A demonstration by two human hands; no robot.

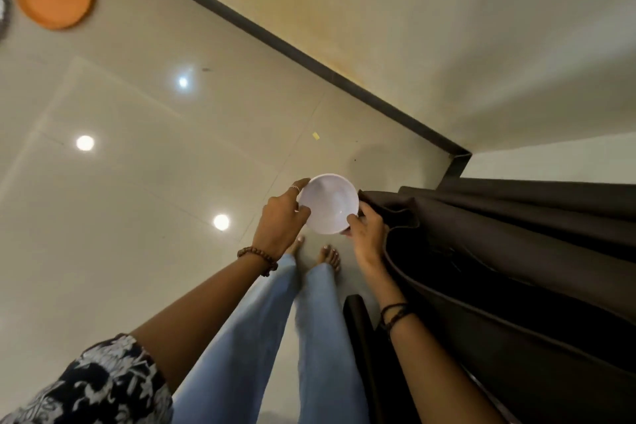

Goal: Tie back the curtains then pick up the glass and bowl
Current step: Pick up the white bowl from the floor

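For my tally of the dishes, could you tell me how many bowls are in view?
1: a white bowl, held above the floor between the left hand and right hand, beside the dark curtain. Others may lie out of frame.
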